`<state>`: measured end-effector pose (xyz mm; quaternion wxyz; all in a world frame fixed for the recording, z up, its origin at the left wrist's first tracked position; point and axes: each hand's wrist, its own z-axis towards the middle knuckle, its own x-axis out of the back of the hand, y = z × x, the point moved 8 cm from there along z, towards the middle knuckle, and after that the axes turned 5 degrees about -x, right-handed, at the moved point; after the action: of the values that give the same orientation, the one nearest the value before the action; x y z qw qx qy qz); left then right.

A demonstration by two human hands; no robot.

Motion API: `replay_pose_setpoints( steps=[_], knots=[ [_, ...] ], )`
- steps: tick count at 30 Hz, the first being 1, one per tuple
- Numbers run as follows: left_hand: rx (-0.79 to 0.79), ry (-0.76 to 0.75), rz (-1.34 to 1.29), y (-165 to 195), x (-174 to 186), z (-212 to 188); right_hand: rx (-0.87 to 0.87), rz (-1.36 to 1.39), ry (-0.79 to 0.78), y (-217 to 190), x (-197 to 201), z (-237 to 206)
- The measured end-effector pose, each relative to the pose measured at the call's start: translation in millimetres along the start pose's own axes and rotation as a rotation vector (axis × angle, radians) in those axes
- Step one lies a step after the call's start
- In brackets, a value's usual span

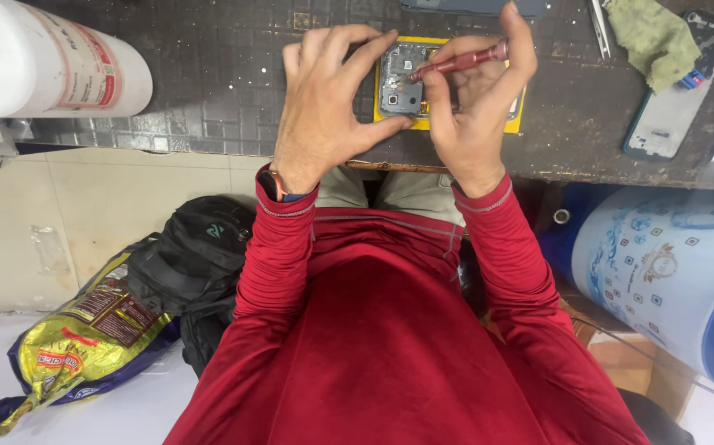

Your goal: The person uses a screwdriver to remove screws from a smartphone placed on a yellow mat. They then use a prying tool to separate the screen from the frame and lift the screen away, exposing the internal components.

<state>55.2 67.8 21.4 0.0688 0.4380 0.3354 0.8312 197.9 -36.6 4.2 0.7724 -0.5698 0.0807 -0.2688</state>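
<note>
In the head view, near the top centre of the frame, the left hand (324,103) spreads its fingers over an opened phone (401,78) on a yellow pad (515,115), thumb pressing the phone's lower edge. Just right of it, the right hand (476,111) pinches a red screwdriver (460,62), its tip on the phone. A green cloth (652,37) lies upper right, a black backpack (192,255) lower left.
</note>
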Motion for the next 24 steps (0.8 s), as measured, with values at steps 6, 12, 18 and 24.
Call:
replay_pose_setpoints(
  steps=[6, 12, 18, 24],
  knots=[
    [-0.013, 0.006, 0.004, 1.0, 0.9, -0.3, 0.004, -0.043, -0.002, 7.0, 0.0, 0.1],
    [-0.014, 0.003, 0.004, 1.0, 0.3, -0.3, 0.014, -0.032, -0.005, 7.5, 1.3, -0.2],
    [-0.016, 0.007, 0.0, 2.3, 1.6, 0.2, 0.006, 0.003, 0.015, 6.7, 1.8, 2.8],
    [-0.003, 0.067, -0.031, 1.0, 6.3, -0.6, 0.018, 0.021, 0.069, -0.8, 7.8, 8.5]
  ],
)
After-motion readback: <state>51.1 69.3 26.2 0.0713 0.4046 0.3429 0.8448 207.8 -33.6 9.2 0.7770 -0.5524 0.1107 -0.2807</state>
